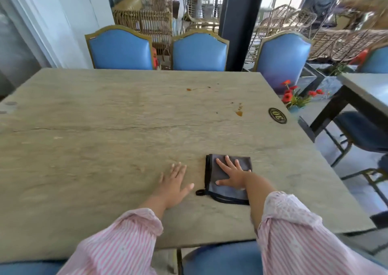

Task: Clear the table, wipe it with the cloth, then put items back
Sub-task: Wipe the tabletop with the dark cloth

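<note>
A grey folded cloth (222, 188) with a black hem and a small hanging loop lies flat on the stone-look table (105, 138), near the front right. My right hand (232, 175) presses on it with straight, spread fingers. My left hand (173, 183) rests flat on the bare tabletop just left of the cloth, apart from it. Orange-brown stains (239, 113) mark the table at the right, with more stains (189, 89) farther back. A black oval number plate (277, 115) is fixed near the table's right edge.
Three blue padded chairs (199, 52) stand along the far side; blue seats (220, 258) sit at the near edge. A pot of red flowers (294, 98) stands off the table's right edge. A second table (365, 90) and dark chair lie to the right.
</note>
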{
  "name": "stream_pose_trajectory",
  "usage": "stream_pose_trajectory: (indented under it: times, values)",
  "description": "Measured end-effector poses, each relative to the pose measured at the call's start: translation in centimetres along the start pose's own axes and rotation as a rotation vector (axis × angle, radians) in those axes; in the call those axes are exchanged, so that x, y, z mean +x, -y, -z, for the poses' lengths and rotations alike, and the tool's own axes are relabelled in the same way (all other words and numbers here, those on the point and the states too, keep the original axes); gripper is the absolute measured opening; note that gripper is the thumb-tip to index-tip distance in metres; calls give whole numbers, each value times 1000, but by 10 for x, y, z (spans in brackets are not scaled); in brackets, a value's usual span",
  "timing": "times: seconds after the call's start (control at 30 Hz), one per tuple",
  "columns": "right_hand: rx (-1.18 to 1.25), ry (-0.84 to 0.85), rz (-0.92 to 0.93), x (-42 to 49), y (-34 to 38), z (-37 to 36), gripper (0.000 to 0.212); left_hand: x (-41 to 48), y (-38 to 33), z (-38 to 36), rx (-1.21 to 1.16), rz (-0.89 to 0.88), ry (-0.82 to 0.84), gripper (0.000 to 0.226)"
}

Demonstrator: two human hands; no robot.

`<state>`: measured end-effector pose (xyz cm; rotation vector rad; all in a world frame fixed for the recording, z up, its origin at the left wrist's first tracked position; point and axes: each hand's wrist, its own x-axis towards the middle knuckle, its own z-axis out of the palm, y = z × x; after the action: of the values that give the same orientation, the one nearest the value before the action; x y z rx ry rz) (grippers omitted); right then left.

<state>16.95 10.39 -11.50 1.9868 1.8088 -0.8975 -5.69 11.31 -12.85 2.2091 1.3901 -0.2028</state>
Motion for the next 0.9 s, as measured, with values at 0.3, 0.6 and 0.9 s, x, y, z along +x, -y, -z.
stream_pose_trajectory:
  times: [0.3,0.6,0.9]
  values:
    - [1,26,-15,-18,-119,7,82,43,-105,-32,91,61,231,80]
    - [-95,-4,139,4,-148,24,77,49,-115,-25,163,174,337,82]
    - [-190,-71,338,18,-192,27,72,53,-154,-30,249,417,291,86]
